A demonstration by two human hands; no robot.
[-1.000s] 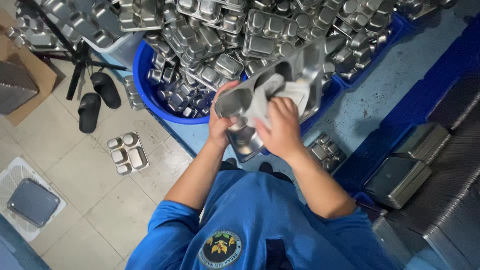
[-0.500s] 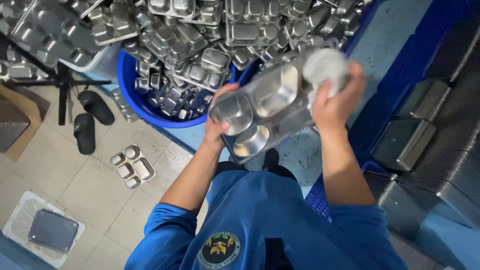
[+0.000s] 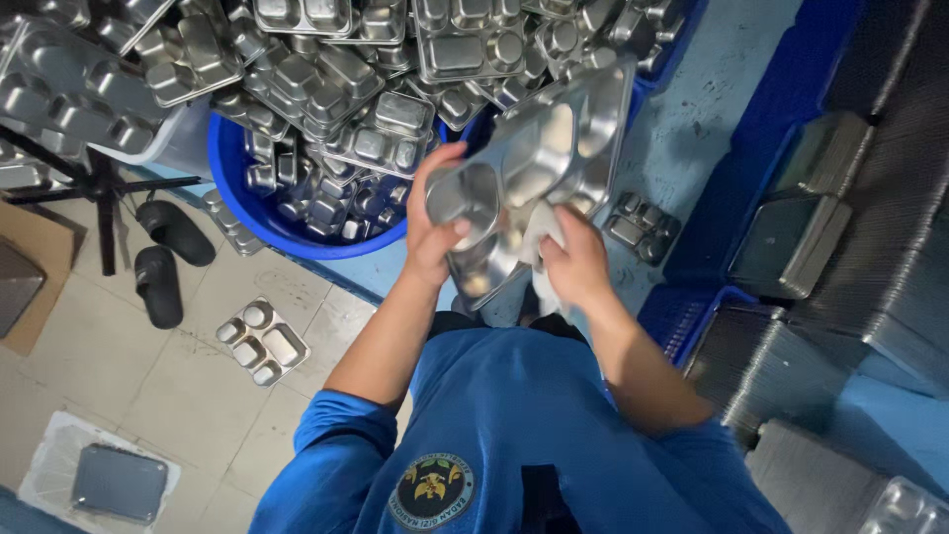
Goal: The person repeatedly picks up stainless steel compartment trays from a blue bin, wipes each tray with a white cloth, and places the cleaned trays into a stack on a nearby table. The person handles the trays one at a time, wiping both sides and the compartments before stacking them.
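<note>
A steel compartment tray (image 3: 534,168) slants up and away from the left hand (image 3: 432,232), which clamps its near corner. The right hand (image 3: 576,265), just beside, presses a white cloth (image 3: 542,237) against the tray's near end, fingers closed on it.

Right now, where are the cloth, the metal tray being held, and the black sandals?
cloth (image 3: 542,237), head view, on the white fold beside the right hand.
metal tray (image 3: 554,148), head view, on a middle compartment.
black sandals (image 3: 158,285), head view, on the nearer sandal's strap.
</note>
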